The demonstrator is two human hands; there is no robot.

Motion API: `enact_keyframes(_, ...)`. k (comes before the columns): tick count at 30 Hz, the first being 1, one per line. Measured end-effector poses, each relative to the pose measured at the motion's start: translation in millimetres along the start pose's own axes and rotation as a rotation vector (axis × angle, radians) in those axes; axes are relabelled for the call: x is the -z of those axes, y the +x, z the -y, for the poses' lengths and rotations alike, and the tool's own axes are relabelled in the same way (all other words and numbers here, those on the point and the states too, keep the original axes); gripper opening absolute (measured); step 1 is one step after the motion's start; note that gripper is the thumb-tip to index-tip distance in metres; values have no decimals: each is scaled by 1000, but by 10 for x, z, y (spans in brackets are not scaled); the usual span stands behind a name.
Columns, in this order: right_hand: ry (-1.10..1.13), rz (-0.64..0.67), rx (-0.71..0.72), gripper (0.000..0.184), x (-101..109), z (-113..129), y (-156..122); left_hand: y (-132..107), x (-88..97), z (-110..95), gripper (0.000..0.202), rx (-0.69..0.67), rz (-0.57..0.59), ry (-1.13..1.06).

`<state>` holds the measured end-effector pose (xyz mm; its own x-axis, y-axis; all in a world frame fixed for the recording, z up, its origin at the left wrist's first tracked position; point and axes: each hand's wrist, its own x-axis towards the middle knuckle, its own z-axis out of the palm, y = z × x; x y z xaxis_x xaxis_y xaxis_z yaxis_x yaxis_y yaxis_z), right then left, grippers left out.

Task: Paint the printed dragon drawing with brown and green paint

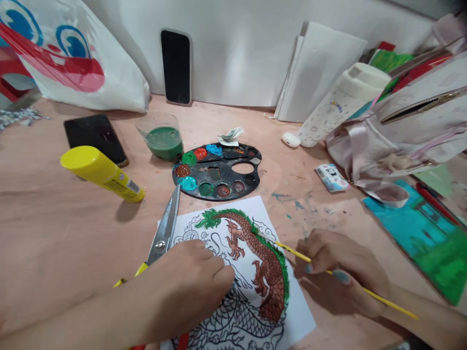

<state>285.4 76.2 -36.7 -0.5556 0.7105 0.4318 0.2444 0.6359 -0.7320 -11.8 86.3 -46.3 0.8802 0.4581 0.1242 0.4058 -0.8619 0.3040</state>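
Note:
My right hand (pixel 343 267) pinches a thin yellow paintbrush (pixel 299 255), its tip touching the dragon's green edge. The dragon drawing (pixel 251 253) is printed on white paper. Its tail and back are coloured brown with a green fringe; the rest shows bare black outlines. My left hand (pixel 197 282) rests on the sheet with its fingers curled closed, and whatever may be under them is hidden. Scissors (pixel 166 228) with yellow handles lie partly under my left forearm, blades pointing towards the palette. Beyond the sheet lies a black paint palette (pixel 229 170) with several filled wells.
A cup of green water (pixel 165 142) stands behind the palette's left side. A yellow glue bottle (pixel 105 175), a dark phone (pixel 95 138) and a plastic bag (pixel 120 73) are left. To the right are a white tumbler (pixel 339 104), a bag (pixel 401 126) and a painted canvas (pixel 419 238).

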Motion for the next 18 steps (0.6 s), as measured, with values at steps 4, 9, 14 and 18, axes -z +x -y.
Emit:
enact_keyframes(4,2,21,34,34,33,34,32,-1,-13,7,20,-5,-37,-7)
enact_keyframes(9,1,-20,20,35,30,-6,-81,7,-8,8,21,-7,-50,-24)
enact_keyframes(14,28,-41,-32,39,41,-14,-176,19,6,2,21,-3,-4,-3)
enact_keyframes(18,-30,-84,-16,46,99,85,-70,8,-8,5,21,-7,6,-4)
